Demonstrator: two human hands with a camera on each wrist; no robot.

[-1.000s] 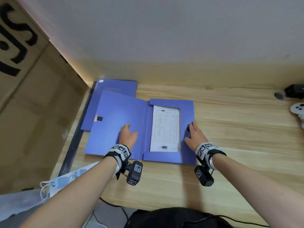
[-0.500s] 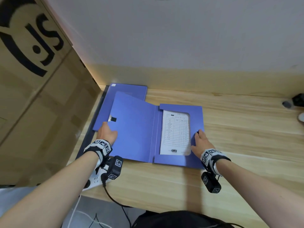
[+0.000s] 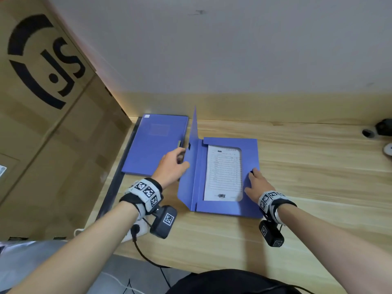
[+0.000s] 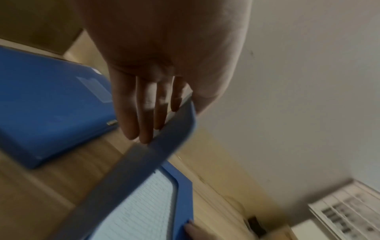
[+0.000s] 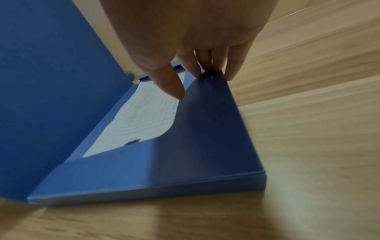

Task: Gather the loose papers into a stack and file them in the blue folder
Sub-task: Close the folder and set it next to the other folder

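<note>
A blue folder [image 3: 220, 206] lies open on the wooden table [image 3: 318, 187], with a printed paper stack [image 3: 224, 172] tucked under its inner pocket. Its cover [image 3: 192, 162] stands nearly upright. My left hand [image 3: 172, 166] holds the cover's free edge, with straight fingers [image 4: 144, 113] on the outer face and the thumb on the far side. My right hand [image 3: 255, 183] presses flat on the folder's right edge, its fingertips [image 5: 201, 71] at the rim. The wrist views show the cover [image 4: 144, 162], the paper [image 5: 144, 116] and the folder base [image 5: 185, 162].
A second, closed blue folder [image 3: 152, 145] lies at the back left beside a big cardboard box [image 3: 53, 124]. A white power strip [image 3: 137, 230] with a black cable hangs off the front left edge. Small black [image 3: 384, 126] and white [image 3: 388, 148] items sit far right.
My left hand slid from the flat cover's middle to its left edge and lifted the cover upright, swinging it toward the right. The right hand stayed on the folder's right edge.
</note>
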